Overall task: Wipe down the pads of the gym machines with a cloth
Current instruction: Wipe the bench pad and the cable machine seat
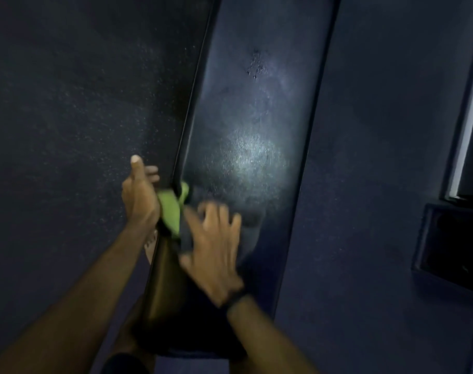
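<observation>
The pad (246,147) is a long, dark bench cushion running away from the hands, tilted slightly leftward, with a glossy patch and a few droplets showing farther up. The cloth (172,209) is bright green, bunched at the pad's left edge, between the left hand (139,195) and right hand (213,247).

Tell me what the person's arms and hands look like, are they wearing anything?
Both forearms are bare, with no sleeves showing. The right hand has a dark band around its wrist, like a watch or bracelet; blur hides which. The left hand wears no glove, ring or band that shows. No gloves on either hand.
</observation>
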Action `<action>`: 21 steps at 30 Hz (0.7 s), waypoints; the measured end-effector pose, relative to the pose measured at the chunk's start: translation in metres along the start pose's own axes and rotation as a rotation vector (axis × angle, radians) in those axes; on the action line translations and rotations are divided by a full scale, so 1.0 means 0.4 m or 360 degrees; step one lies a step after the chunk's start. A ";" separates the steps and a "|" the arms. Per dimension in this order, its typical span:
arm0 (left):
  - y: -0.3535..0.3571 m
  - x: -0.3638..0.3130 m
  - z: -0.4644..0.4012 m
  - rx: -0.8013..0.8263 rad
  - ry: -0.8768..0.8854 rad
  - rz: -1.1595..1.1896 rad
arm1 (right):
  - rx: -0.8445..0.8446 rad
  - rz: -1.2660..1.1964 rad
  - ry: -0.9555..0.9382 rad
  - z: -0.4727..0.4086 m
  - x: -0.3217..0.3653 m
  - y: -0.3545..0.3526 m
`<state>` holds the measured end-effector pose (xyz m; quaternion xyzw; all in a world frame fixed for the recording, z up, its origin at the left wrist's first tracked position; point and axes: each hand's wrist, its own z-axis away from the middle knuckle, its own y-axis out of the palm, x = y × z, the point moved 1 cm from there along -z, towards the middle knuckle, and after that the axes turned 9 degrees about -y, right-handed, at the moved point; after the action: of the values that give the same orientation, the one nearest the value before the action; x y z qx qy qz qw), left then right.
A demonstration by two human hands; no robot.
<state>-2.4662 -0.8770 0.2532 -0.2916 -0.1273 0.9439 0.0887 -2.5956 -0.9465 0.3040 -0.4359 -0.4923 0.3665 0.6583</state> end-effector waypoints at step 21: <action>0.303 -0.284 -0.040 -0.0155 0.0212 -0.0398 | -0.0163 0.0064 0.0018 -0.067 -0.249 -0.072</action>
<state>-2.3758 -1.0166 0.2650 -0.3395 -0.2021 0.8967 0.1996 -2.5927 -1.0533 0.2945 -0.4810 -0.4978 0.3514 0.6304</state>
